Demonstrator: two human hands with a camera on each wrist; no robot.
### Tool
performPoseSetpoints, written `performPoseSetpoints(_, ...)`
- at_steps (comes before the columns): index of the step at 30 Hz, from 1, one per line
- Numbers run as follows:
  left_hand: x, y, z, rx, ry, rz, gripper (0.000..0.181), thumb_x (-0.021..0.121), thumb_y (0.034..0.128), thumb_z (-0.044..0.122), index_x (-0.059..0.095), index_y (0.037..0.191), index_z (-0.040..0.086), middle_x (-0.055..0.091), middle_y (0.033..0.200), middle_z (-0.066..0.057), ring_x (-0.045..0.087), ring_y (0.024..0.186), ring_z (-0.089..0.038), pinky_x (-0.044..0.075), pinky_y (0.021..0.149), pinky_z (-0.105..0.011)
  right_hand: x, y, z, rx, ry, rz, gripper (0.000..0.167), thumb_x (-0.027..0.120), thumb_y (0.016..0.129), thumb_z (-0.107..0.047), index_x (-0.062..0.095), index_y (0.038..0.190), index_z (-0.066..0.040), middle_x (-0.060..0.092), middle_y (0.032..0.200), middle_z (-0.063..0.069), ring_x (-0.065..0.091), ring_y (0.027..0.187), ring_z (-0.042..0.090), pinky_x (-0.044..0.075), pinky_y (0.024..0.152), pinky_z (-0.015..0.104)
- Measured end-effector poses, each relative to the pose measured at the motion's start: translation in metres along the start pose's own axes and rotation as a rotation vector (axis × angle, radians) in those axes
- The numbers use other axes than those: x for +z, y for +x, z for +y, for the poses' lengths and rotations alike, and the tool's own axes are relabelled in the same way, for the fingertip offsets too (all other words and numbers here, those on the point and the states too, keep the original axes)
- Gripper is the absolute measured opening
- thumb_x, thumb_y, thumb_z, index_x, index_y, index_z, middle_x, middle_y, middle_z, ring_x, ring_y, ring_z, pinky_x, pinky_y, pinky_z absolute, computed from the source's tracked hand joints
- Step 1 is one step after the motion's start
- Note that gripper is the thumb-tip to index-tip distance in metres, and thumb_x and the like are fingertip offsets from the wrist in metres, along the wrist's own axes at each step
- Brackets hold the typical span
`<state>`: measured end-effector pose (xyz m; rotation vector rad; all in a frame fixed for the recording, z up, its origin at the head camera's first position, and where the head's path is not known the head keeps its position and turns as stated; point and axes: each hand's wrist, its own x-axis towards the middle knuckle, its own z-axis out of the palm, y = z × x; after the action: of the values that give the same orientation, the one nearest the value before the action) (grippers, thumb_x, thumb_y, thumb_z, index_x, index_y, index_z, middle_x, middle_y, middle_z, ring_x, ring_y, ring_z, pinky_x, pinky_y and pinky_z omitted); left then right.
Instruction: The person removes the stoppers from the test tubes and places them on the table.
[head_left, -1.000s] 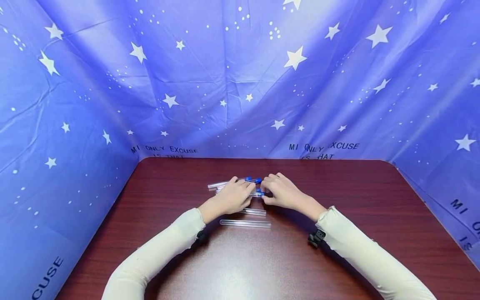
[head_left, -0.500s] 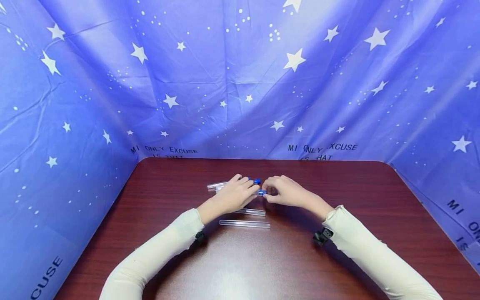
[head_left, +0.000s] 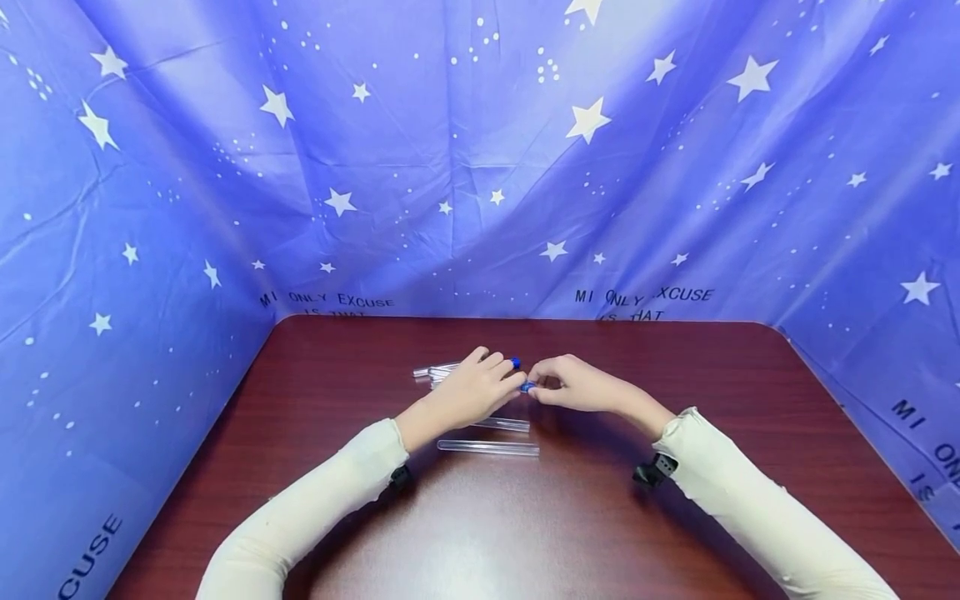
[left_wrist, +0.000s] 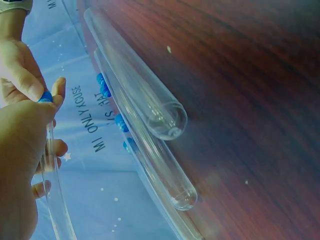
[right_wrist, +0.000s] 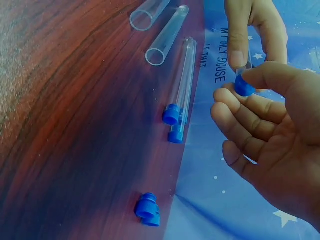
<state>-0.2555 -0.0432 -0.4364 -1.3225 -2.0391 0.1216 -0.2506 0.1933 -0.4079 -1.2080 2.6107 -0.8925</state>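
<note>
My left hand (head_left: 476,390) grips a clear test tube (left_wrist: 56,200) around its side. At that tube's end sits a blue cap (right_wrist: 244,86), which my right hand (head_left: 581,385) pinches between thumb and index finger. In the right wrist view the other right fingers lie loosely bent beneath the cap. Two uncapped test tubes, a nearer tube (head_left: 487,447) and a farther tube (head_left: 506,425), lie on the table in front of my left hand. Behind it, test tubes with blue caps (right_wrist: 171,114) are partly hidden in the head view.
Loose blue caps (right_wrist: 146,206) lie on the dark red wooden table (head_left: 675,500), beyond the capped tubes in the right wrist view. A blue curtain with stars (head_left: 450,167) hangs along the table's back and sides.
My right hand has shifted slightly right, its fingers staying at the cap. My left hand has edged right with the tube and now covers more of the capped tubes. The two nearer tubes lie still.
</note>
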Motion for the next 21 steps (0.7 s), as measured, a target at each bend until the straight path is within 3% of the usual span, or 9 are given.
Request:
performPoseSetpoints(7, -0.0018, -0.0012, 0.0010, 0.038, 0.021, 0.009, 0.016, 0.062, 0.1005, 0.036, 0.065, 0.108, 0.023, 0.067, 0.097, 0.004, 0.061, 0.092, -0.017, 0.048, 0.085, -0.034, -0.0046, -0.0011, -0.0027, 0.038, 0.066, -0.109, 0.018, 0.062, 0.099, -0.012, 0.073, 0.104, 0.001, 0.070, 0.083, 0.000, 0.060, 0.073, 0.008, 0.052, 0.068, 0.026)
performPoseSetpoints(11, -0.0012, -0.0024, 0.0024, 0.061, 0.035, 0.019, 0.016, 0.057, 0.1026, 0.035, 0.065, 0.109, 0.024, 0.067, 0.098, 0.005, 0.060, 0.093, -0.016, 0.048, 0.086, -0.034, -0.0045, -0.0014, -0.0036, 0.042, 0.067, -0.137, 0.017, 0.063, 0.098, -0.012, 0.074, 0.101, 0.000, 0.067, 0.078, -0.003, 0.057, 0.068, 0.003, 0.050, 0.064, 0.022)
performPoseSetpoints(15, -0.0001, -0.0017, 0.0017, 0.086, 0.058, 0.053, 0.015, 0.058, 0.1021, 0.034, 0.066, 0.107, 0.023, 0.066, 0.095, 0.006, 0.059, 0.090, -0.015, 0.047, 0.085, -0.033, -0.0059, -0.0002, -0.0047, 0.014, 0.036, -0.140, 0.015, 0.064, 0.095, -0.010, 0.075, 0.097, 0.000, 0.065, 0.074, -0.008, 0.054, 0.064, -0.001, 0.049, 0.061, 0.020)
performPoseSetpoints(21, -0.0023, 0.0023, 0.0014, 0.085, 0.061, 0.082, 0.015, 0.061, 0.1002, 0.034, 0.068, 0.103, 0.020, 0.070, 0.090, 0.006, 0.060, 0.086, -0.014, 0.048, 0.083, -0.034, -0.0082, 0.0000, -0.0077, -0.016, -0.024, -0.080, 0.014, 0.067, 0.091, -0.008, 0.077, 0.095, 0.000, 0.071, 0.077, -0.003, 0.055, 0.065, -0.003, 0.051, 0.061, 0.019)
